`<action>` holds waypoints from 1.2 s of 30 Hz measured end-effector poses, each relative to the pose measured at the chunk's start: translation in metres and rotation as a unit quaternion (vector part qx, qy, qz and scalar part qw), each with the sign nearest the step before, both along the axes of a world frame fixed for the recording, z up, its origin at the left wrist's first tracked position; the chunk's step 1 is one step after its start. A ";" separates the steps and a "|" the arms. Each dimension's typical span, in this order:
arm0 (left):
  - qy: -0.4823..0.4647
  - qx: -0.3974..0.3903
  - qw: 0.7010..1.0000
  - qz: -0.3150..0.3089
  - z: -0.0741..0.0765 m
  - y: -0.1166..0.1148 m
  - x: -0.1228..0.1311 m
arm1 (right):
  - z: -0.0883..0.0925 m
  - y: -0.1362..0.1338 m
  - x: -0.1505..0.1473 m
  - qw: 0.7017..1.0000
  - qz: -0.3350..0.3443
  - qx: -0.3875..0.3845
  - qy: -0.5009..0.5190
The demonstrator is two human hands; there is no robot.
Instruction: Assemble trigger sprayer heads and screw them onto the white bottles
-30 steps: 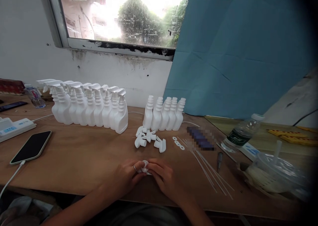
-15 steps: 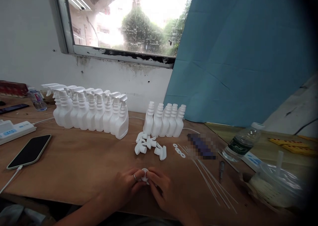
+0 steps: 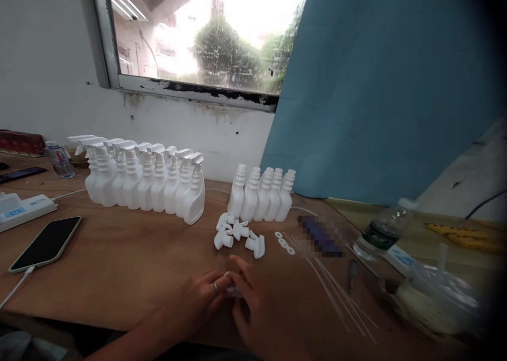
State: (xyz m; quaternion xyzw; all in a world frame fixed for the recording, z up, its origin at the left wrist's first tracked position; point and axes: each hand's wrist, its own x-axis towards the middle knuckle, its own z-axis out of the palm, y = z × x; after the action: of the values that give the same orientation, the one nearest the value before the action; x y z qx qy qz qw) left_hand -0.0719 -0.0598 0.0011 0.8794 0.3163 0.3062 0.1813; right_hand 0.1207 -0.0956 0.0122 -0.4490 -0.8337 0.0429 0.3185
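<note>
Hands: both low, near the close edge of the desk [image 3: 127, 268], meeting at one small white piece [image 3: 233, 291].
Left hand [image 3: 206, 293]: ringed, curled in from the left, thumb and fingertips pinching the piece.
Small white piece: between the two hands, right at the left fingertips, mostly covered; its long axis cannot be told.
Right hand [image 3: 251, 304]: fingers parted and bent over the piece's right side; whether they grip it or merely rest there cannot be told. One finger points forward, toward the loose heads.
Topped bottles [image 3: 144, 186]: upright row carrying trigger heads, well forward and left of the hands, its right end closer to the person; left hand nearer.
Bunched trigger heads [image 3: 224, 238]: lying straight ahead of the hands, axes pointing different ways.
Bare-necked bottles [image 3: 263, 197]: upright, standing just beyond the loose heads.
Single trigger head [image 3: 259, 244]: beside the bunch on its right, long body running away from the person, collar facing left; right hand nearer.
White rings [image 3: 284, 244]: flat, in a short slanting line, forward and right; right hand nearer.
Thin tubes [image 3: 340, 288]: right of the right hand, long axes slanting from far left to near right.
</note>
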 end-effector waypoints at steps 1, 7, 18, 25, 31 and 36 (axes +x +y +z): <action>-0.002 -0.003 1.000 -0.001 -0.002 0.000 0.000 | 0.001 -0.001 0.000 0.999 0.015 -0.029 0.018; -0.016 -0.033 0.999 0.039 -0.012 0.002 0.005 | 0.008 0.018 0.034 0.989 0.034 -0.087 0.118; 0.021 -0.080 0.996 0.030 0.011 -0.005 0.006 | 0.015 0.031 0.169 0.868 -0.442 -0.173 -0.144; -0.010 -0.114 0.992 0.053 0.001 -0.004 0.006 | 0.023 0.034 0.158 0.871 -0.434 -0.194 -0.127; -0.017 -0.154 0.985 0.077 0.006 -0.004 0.007 | 0.052 0.022 0.145 0.881 -0.454 -0.080 0.103; -0.011 -0.131 0.989 0.070 0.005 -0.004 0.006 | 0.078 0.021 0.064 0.831 -0.095 -0.133 0.532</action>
State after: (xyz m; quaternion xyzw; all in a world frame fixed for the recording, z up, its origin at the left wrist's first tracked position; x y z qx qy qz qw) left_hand -0.0656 -0.0638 0.0063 0.8203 0.4123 0.2838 0.2768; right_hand 0.1852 -0.0746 0.0902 -0.4711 -0.4748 0.3551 0.6531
